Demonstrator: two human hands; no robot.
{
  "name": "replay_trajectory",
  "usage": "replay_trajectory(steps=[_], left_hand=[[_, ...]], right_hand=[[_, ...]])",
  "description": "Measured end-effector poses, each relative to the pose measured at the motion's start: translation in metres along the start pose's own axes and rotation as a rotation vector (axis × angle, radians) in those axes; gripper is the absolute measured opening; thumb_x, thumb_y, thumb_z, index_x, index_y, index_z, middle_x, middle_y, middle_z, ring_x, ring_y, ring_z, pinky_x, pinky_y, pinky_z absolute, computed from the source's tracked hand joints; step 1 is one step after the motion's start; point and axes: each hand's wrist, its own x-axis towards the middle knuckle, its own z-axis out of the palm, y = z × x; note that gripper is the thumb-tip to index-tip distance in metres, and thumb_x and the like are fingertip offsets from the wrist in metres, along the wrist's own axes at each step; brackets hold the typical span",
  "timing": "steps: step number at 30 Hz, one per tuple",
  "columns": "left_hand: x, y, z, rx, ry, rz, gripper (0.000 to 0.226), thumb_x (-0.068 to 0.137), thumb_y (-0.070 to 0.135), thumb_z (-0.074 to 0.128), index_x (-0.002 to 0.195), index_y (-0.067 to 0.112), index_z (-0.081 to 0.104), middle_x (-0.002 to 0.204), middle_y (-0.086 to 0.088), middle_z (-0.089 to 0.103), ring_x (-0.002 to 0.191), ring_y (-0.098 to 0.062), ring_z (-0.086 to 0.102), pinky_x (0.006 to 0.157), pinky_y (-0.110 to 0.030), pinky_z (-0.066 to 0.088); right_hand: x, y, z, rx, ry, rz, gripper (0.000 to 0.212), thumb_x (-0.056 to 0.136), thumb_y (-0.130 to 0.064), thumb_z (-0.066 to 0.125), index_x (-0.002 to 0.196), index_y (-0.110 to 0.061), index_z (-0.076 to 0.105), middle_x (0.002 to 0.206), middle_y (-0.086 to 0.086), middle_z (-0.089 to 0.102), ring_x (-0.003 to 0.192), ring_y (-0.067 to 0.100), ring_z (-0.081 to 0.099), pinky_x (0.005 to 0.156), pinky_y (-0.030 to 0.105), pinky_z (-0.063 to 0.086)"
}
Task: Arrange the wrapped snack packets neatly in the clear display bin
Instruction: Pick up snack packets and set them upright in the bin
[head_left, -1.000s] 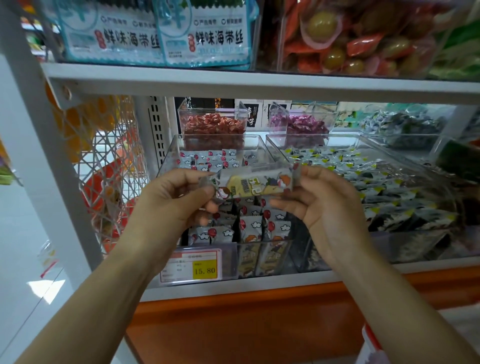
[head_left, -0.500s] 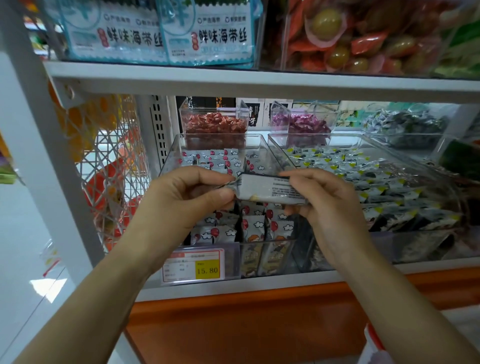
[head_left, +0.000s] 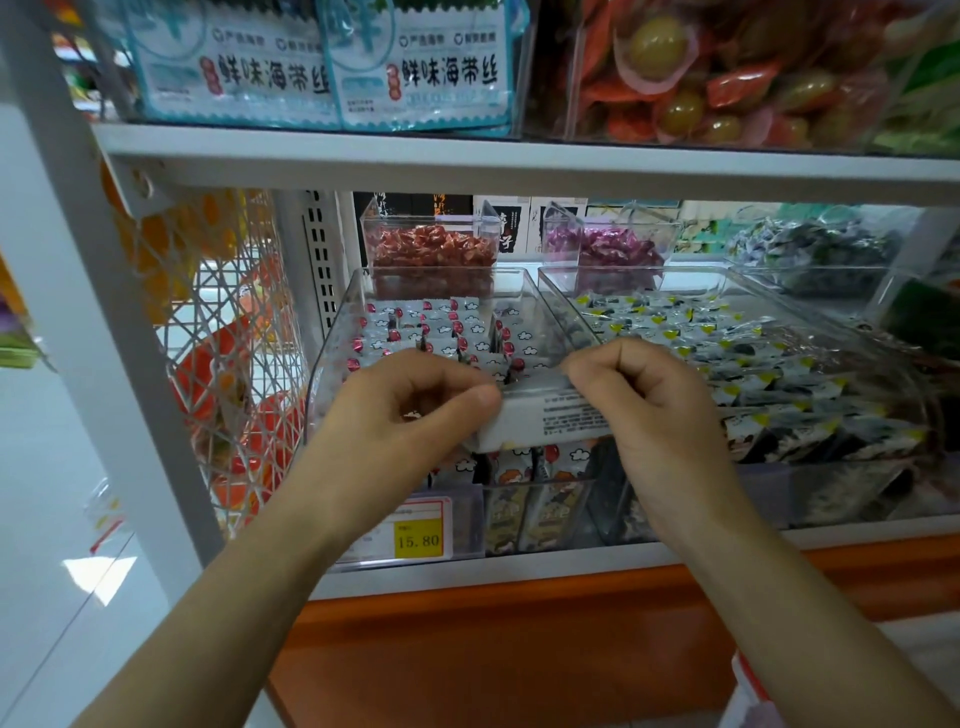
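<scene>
Since a second ago you have turned the packet (head_left: 550, 423) over. Its yellow picture side faced you then; now its white back with small black print faces up. Both your hands have also come a little lower, toward the front of the bin.

Your left hand (head_left: 415, 410) pinches the left end of the packet between the thumb and the curled fingers. Your right hand (head_left: 649, 415) pinches the right end, with the fingers curled over it. So the packet lies flat and crosswise between the two hands, with only its middle part showing.

It is held over the front part of the clear bin (head_left: 332, 358), just above the standing packets (head_left: 447, 327) that fill the bin in rows. Whether it touches them I cannot tell.

On the front of this bin, below your left wrist, is a yellow price tag (head_left: 418, 540) reading 15.80. Just beside on the right stands a second bin (head_left: 737, 283) of packets with yellow and black. Behind are a small box of red sweets (head_left: 431, 249) and one of purple sweets (head_left: 613, 249). At the left of the shelf hangs a white wire basket (head_left: 223, 364).
</scene>
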Motion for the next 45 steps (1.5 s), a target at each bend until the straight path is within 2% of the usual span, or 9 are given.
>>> replay_trajectory(steps=[3, 7, 14, 19, 22, 24, 28, 31, 45], left_hand=[[0.001, 0.000, -0.005, 0.051, -0.052, -0.005, 0.019, 0.075, 0.037, 0.062, 0.072, 0.020, 0.069, 0.063, -0.001, 0.061, 0.056, -0.013, 0.055, 0.054, -0.029, 0.048], [0.002, -0.001, -0.013, 0.167, -0.125, 0.047, 0.031, 0.083, 0.036, 0.056, 0.060, 0.016, 0.060, 0.053, 0.009, 0.047, 0.046, -0.004, 0.042, 0.048, -0.015, 0.035], [0.004, -0.003, -0.024, 0.232, -0.220, 0.046, 0.036, 0.080, 0.044, 0.052, 0.057, 0.018, 0.056, 0.055, -0.004, 0.031, 0.048, -0.016, 0.028, 0.047, -0.023, 0.030], [0.005, -0.004, -0.021, 0.180, -0.156, 0.037, 0.041, 0.077, 0.054, 0.048, 0.073, 0.017, 0.065, 0.056, 0.006, 0.045, 0.050, -0.009, 0.042, 0.051, -0.016, 0.038], [0.004, -0.004, -0.016, 0.141, -0.170, -0.026, 0.042, 0.066, 0.063, 0.062, 0.091, 0.029, 0.064, 0.080, 0.008, 0.062, 0.070, -0.009, 0.060, 0.065, -0.018, 0.050], [0.004, -0.005, -0.013, 0.150, -0.159, -0.037, 0.039, 0.063, 0.051, 0.069, 0.096, 0.033, 0.061, 0.092, 0.003, 0.064, 0.076, -0.010, 0.061, 0.062, -0.017, 0.052], [0.005, -0.007, -0.013, 0.035, -0.092, -0.029, 0.029, 0.074, 0.026, 0.067, 0.101, 0.032, 0.061, 0.100, 0.003, 0.066, 0.078, -0.005, 0.066, 0.063, -0.012, 0.051], [0.006, -0.008, -0.012, -0.009, -0.079, -0.012, 0.028, 0.080, 0.019, 0.064, 0.104, 0.031, 0.061, 0.102, 0.007, 0.066, 0.084, -0.002, 0.066, 0.064, -0.010, 0.051], [0.008, -0.013, -0.011, 0.096, -0.030, 0.036, 0.026, 0.085, 0.027, 0.058, 0.105, 0.043, 0.061, 0.097, 0.013, 0.069, 0.085, -0.004, 0.066, 0.074, -0.019, 0.056]], right_hand=[[0.000, -0.002, 0.001, -0.022, -0.050, -0.020, 0.017, 0.089, -0.012, 0.058, 0.073, -0.009, 0.063, 0.077, 0.009, 0.058, 0.065, 0.014, 0.053, 0.056, 0.013, 0.042], [0.000, -0.003, 0.000, 0.008, -0.111, 0.014, 0.021, 0.088, -0.011, 0.058, 0.069, -0.015, 0.065, 0.075, 0.006, 0.063, 0.064, 0.002, 0.056, 0.054, 0.011, 0.044], [0.001, 0.000, 0.003, 0.070, -0.139, 0.080, 0.020, 0.088, -0.012, 0.058, 0.070, -0.016, 0.066, 0.073, 0.002, 0.064, 0.062, 0.000, 0.058, 0.050, 0.012, 0.045], [0.000, 0.001, 0.004, 0.080, -0.078, 0.086, 0.022, 0.089, -0.015, 0.058, 0.067, -0.015, 0.063, 0.065, -0.006, 0.058, 0.061, 0.005, 0.055, 0.052, 0.016, 0.046], [0.000, 0.000, 0.006, 0.104, -0.027, 0.099, 0.021, 0.087, -0.021, 0.061, 0.067, -0.015, 0.062, 0.066, 0.000, 0.056, 0.064, 0.014, 0.055, 0.055, 0.026, 0.049], [0.001, -0.003, 0.003, 0.086, -0.056, 0.126, 0.019, 0.086, -0.022, 0.064, 0.067, -0.021, 0.068, 0.068, 0.000, 0.062, 0.070, 0.017, 0.060, 0.065, 0.036, 0.052], [0.008, -0.011, -0.013, 0.077, -0.266, 0.207, 0.021, 0.084, -0.011, 0.063, 0.068, -0.019, 0.074, 0.068, -0.004, 0.071, 0.065, 0.009, 0.069, 0.053, 0.019, 0.053], [0.011, -0.011, -0.021, 0.040, -0.341, 0.202, 0.015, 0.084, -0.005, 0.061, 0.076, -0.013, 0.071, 0.071, -0.003, 0.073, 0.068, 0.011, 0.070, 0.054, 0.019, 0.055], [0.014, -0.005, -0.022, -0.117, -0.364, 0.026, 0.027, 0.089, -0.007, 0.058, 0.079, -0.030, 0.068, 0.075, -0.017, 0.070, 0.071, 0.004, 0.068, 0.057, 0.016, 0.054]])
